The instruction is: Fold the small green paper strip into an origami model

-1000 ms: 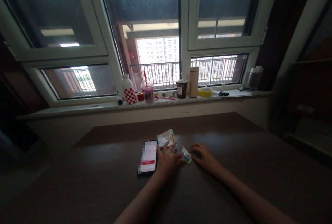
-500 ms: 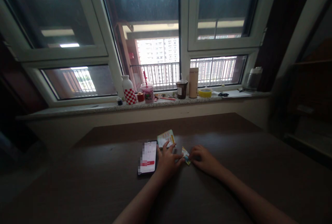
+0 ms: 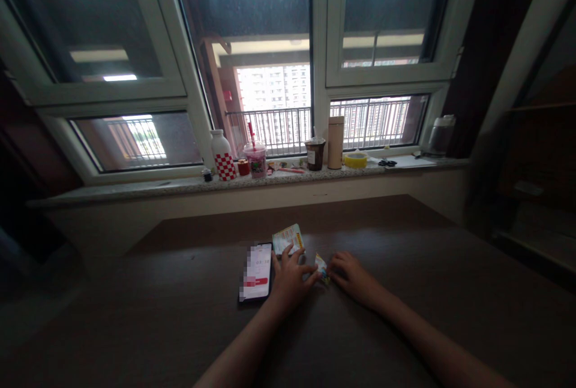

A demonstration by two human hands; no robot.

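paper (image 3: 320, 264): seemingly part-folded, unfinished, pinched between your left grip (image 3: 291, 276) and right grip (image 3: 353, 273)
card (image 3: 289, 237): just beyond your left grip

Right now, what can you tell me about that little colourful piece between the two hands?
The small piece is mostly white with blue and yellow patches, and looks like thin printed paper, perhaps folded; its print is too small to read. It narrows to a point at its far end and sits at the surface of the brown table. The left hand meets its left side and the right hand its right edge; how firmly either grips it cannot be told.
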